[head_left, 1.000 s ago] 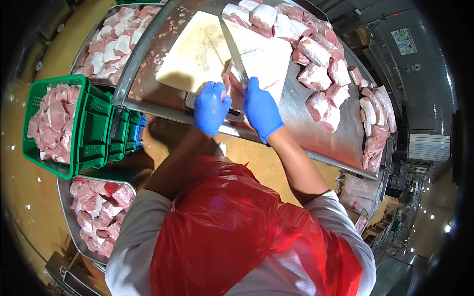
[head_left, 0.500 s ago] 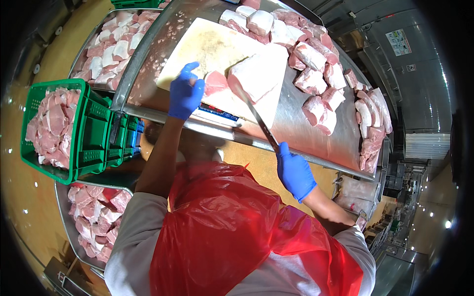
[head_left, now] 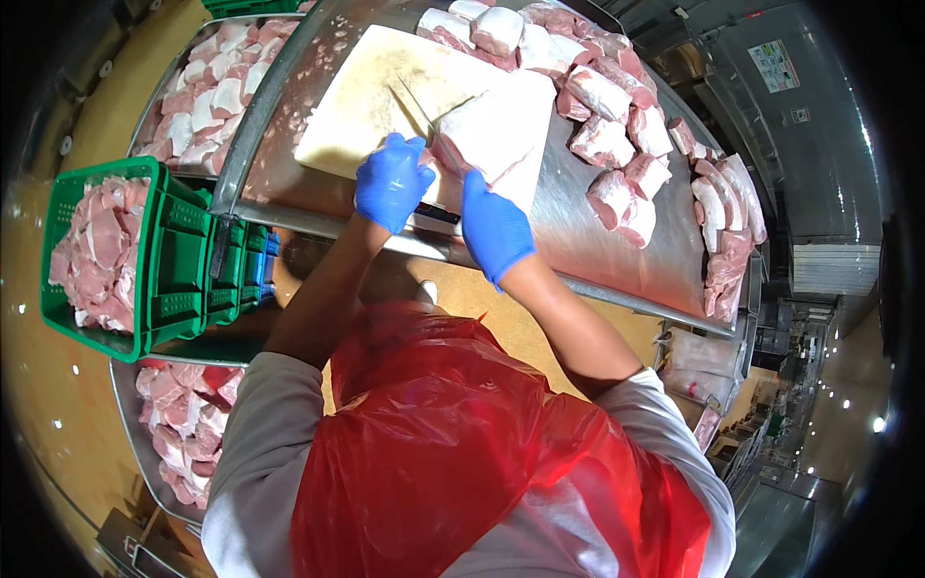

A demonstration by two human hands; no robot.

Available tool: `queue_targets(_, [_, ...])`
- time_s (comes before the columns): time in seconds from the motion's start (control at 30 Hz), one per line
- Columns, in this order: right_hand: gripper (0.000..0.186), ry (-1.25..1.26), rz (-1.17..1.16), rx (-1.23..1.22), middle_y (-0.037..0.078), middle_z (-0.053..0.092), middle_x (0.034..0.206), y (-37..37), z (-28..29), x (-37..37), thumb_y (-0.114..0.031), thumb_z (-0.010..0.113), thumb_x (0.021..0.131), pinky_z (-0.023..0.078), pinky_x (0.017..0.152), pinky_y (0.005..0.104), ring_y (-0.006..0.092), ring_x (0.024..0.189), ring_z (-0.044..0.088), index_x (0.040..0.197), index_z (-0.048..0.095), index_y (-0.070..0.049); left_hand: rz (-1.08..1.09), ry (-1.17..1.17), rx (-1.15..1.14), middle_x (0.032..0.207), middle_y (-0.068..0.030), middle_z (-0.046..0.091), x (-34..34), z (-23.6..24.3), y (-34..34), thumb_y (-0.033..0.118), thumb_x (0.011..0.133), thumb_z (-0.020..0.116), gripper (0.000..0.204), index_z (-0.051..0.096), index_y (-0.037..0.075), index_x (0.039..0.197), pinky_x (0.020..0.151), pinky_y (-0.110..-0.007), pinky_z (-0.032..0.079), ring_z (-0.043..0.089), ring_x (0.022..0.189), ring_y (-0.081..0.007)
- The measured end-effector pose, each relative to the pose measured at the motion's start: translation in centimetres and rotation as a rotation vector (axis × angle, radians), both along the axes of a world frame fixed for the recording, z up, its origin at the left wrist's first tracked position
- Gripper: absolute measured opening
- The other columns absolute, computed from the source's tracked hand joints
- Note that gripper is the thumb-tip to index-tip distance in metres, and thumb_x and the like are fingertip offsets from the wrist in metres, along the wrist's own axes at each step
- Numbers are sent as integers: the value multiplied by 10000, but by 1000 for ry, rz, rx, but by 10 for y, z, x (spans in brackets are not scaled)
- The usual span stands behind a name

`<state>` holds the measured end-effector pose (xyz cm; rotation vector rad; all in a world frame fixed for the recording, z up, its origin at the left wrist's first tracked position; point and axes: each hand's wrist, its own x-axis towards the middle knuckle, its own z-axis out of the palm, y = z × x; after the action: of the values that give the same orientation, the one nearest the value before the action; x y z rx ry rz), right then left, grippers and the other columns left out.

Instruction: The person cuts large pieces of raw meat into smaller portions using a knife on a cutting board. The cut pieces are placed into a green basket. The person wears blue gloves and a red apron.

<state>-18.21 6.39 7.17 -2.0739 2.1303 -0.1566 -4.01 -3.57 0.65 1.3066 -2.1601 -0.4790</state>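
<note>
A large pork loin block (head_left: 489,135), pale pink under a white fat layer, lies on the white cutting board (head_left: 337,116). My right hand (head_left: 498,231), gloved in blue, is closed on a knife whose handle is hidden in it. The thin knife blade (head_left: 414,100) runs along the block's left end, tip pointing away from me. Also blue-gloved, my left hand (head_left: 393,185) has curled fingers at the block's left end, with a small pink pork slice (head_left: 431,160) showing between finger and thumb. A dark-fronted scale (head_left: 438,213) sits at the board's near edge, partly covered.
Several pork chunks (head_left: 599,91) lie on the steel table (head_left: 617,279) to the right, with longer strips (head_left: 721,226) at its far right. On the left stand a green crate (head_left: 145,289) of meat and metal tubs (head_left: 130,433) with more pieces.
My right hand has moved left and forward with the knife, bringing the blade to the block's left end. My left hand has moved right and closed over the small slice.
</note>
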Motion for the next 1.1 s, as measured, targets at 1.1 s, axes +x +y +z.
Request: queue_targets(1.1, [273,-1527,-199,-310,112,686,1069,-82,-27,-160,-127,467,1047,534,841,334,201,893,668,1229,575,47,-148,468,-302,1288,-305,532,-7,-11,17,245,749,839,808,453,-29,1403,1040,-489,448,518,1226,-447])
